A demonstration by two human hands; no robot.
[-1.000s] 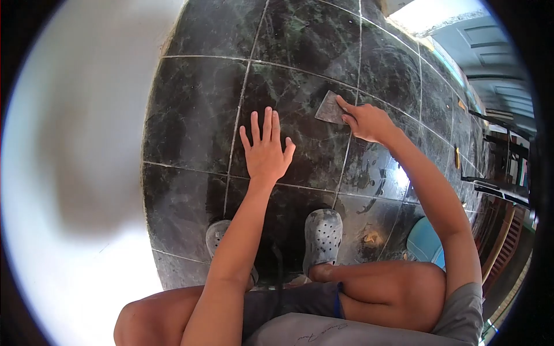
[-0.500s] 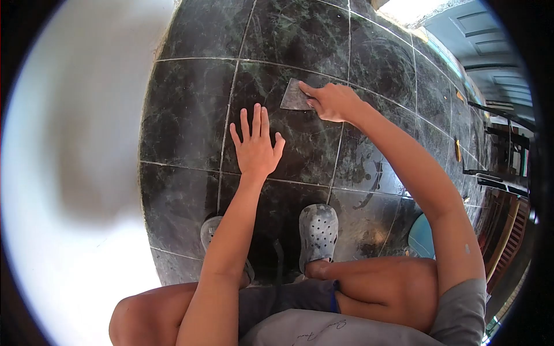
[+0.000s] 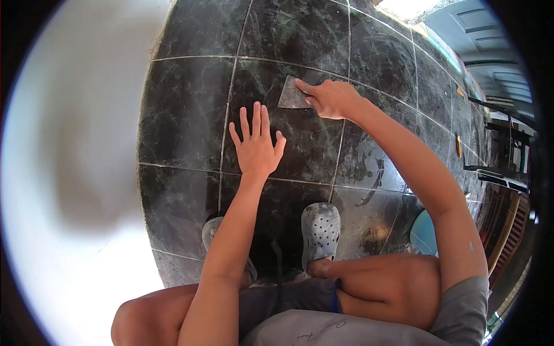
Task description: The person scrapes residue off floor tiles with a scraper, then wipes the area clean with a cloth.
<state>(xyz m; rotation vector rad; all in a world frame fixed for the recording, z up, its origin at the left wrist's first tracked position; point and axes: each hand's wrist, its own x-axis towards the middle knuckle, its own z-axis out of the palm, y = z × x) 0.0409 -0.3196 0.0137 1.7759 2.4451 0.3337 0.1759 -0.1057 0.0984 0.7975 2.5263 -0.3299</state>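
Note:
My right hand [image 3: 334, 99] is closed around a flat metal scraper [image 3: 292, 95], index finger pressed along its blade. The wide edge of the blade points left and lies against a dark green marbled floor tile [image 3: 306, 150]. The scraper's handle is hidden inside my hand. To the lower left, my left hand [image 3: 255, 147] rests flat on the same tile, fingers spread and pointing away from me, holding nothing. A pale grout line [image 3: 227, 115] runs just left of its fingertips.
A white wall [image 3: 86, 144] borders the floor on the left. My grey clogs [image 3: 321, 230] stand near my hands. A light blue rounded object [image 3: 424, 233] sits by my right elbow. Dark-framed furniture [image 3: 502, 173] and a grey-blue panelled door [image 3: 482, 34] are at the right.
My right hand and the scraper have shifted very slightly left and up across the tile. My left hand stays in place.

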